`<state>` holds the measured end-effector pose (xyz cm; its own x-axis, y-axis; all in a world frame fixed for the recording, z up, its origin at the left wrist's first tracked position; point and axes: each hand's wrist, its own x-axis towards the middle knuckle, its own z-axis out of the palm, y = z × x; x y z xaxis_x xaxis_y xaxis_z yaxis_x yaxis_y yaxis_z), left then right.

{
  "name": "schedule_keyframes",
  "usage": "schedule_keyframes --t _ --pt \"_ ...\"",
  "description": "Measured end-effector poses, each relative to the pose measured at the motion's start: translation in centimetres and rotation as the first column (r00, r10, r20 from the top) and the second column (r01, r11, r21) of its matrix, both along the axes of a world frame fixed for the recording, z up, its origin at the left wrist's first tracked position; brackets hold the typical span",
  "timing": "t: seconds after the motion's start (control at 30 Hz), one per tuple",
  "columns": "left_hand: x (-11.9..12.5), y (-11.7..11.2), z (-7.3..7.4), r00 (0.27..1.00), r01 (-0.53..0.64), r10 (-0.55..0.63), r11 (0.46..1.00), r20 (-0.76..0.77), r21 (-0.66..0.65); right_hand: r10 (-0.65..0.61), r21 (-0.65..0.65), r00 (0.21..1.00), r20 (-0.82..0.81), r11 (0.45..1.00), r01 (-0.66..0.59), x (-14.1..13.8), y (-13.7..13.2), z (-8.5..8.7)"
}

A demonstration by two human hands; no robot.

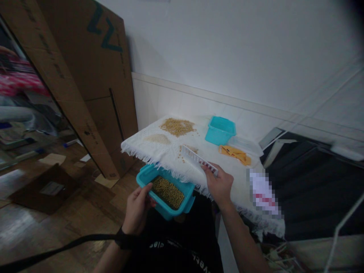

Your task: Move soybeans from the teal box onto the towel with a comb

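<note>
Holding, lower centre: left hand [139, 206], closed on tub [189, 189], best kept level under cloth [142, 145]; right of centre: right hand [220, 184], pinching strip [195, 157], ideally low.

The person wears a black garment [182, 237], on which white letters [157, 245] are printed, some bigger and some very small; most of them I cannot read. Around the left wrist sits a black band [123, 239]. A long black strap [71, 243] reaches this band from the left. Both the left hand [137, 208] and the right hand [220, 185] are bare.
</note>
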<state>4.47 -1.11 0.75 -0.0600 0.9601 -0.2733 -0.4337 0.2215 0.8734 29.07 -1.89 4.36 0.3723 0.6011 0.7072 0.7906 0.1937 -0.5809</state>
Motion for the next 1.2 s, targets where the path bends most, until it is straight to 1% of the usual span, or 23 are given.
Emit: schedule_keyframes --t 0.17,0.33,0.5,0.6,0.73,0.83,0.93,1.0,1.03,1.1,1.2 --pt "-0.2 0.2 0.0 1.0 -0.01 0.01 1.0 0.002 0.002 0.092 -0.007 0.996 0.009 0.996 -0.092 -0.5 0.7 0.3" --pt "-0.5 0.8 -0.2 0.999 -0.035 0.035 0.999 0.015 0.0 0.234 -0.007 0.972 0.021 0.972 -0.234 -1.3 0.7 0.6" --pt "-0.9 1.4 -0.4 0.996 -0.075 0.075 0.997 0.039 0.001 0.299 0.008 0.954 -0.012 0.954 -0.299 -2.0 0.6 0.5" --pt "-1.1 1.5 -0.3 0.996 -0.082 0.082 0.997 0.041 0.006 0.332 -0.008 0.943 -0.027 0.943 -0.332 -2.6 0.0 0.5" --pt "-1.1 1.5 -0.1 0.996 -0.083 0.083 0.997 0.032 0.001 0.362 -0.026 0.931 -0.05 0.931 -0.363 -3.7 -1.5 0.5" --pt "-1.1 1.5 -0.1 0.996 -0.085 0.085 0.996 0.027 0.0 0.316 -0.028 0.943 -0.106 0.947 -0.32 -3.7 -2.1 0.8" --pt "-1.0 1.4 -0.3 0.996 -0.079 0.079 0.997 0.031 -0.001 0.166 -0.013 0.973 -0.163 0.985 -0.171 -2.5 -1.1 1.2" --pt "-1.0 1.3 -0.4 0.997 -0.07 0.07 0.998 0.038 0.003 0.057 -0.013 0.98 -0.189 0.998 -0.06 -1.4 0.0 1.3" --pt "-1.0 1.3 -0.5 0.997 -0.068 0.068 0.998 0.039 0.006 0.022 -0.016 0.98 -0.2 1.0 -0.026 -0.9 0.6 1.4" --pt "-1.0 1.2 -0.6 0.997 -0.062 0.062 0.998 0.035 0.007 -0.005 -0.024 0.977 -0.212 1.0 -0.001 -0.2 1.6 1.5" --pt "-1.1 1.2 -0.6 0.998 -0.056 0.055 0.998 0.025 0.011 0.007 -0.039 0.98 -0.198 0.999 -0.015 0.1 2.4 1.4"
